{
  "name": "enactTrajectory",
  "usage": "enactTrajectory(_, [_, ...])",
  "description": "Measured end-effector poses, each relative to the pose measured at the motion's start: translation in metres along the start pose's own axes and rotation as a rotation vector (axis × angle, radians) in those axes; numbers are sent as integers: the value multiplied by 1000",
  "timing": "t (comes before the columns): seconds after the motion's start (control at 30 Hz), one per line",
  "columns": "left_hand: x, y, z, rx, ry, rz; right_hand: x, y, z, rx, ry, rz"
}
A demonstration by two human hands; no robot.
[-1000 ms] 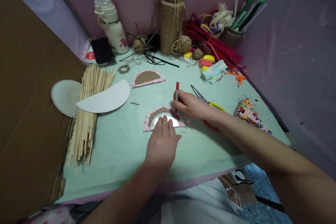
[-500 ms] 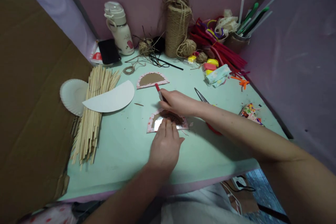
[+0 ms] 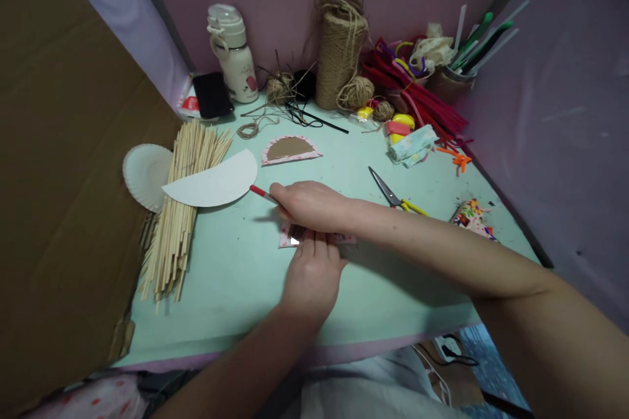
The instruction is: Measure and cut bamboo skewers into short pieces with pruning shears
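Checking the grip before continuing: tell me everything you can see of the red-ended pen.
The pen is slim and straight, with a red end and pale barrel, plastic by its look. The right hand grips it at a slant, red end pointing left in view, toward the white sheet. The hand hides its other end.

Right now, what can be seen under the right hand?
Both ends of a pink-patterned piece show, one on each side of the left hand. The right hand covers its upper middle, which cannot be seen.
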State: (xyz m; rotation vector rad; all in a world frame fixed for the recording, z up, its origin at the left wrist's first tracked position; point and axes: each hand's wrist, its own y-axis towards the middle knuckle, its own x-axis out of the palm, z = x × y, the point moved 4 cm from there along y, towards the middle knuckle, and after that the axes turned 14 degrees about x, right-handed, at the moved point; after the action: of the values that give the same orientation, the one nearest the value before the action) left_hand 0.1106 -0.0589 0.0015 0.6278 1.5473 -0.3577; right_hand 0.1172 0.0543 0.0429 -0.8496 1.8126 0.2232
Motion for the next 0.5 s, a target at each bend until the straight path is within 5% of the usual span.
enactTrajectory(0.17, [-1,1,-1,-27,-48,-45,4,-4,-13,-63,95,-34])
enactTrajectory(0.37, [0,-1,0,-28,-19,10,-21,-14,3,-24,407,182])
enactTrajectory(0.5, [1,0,2,-28,-7,-39,-16,-19,14,15,559,74])
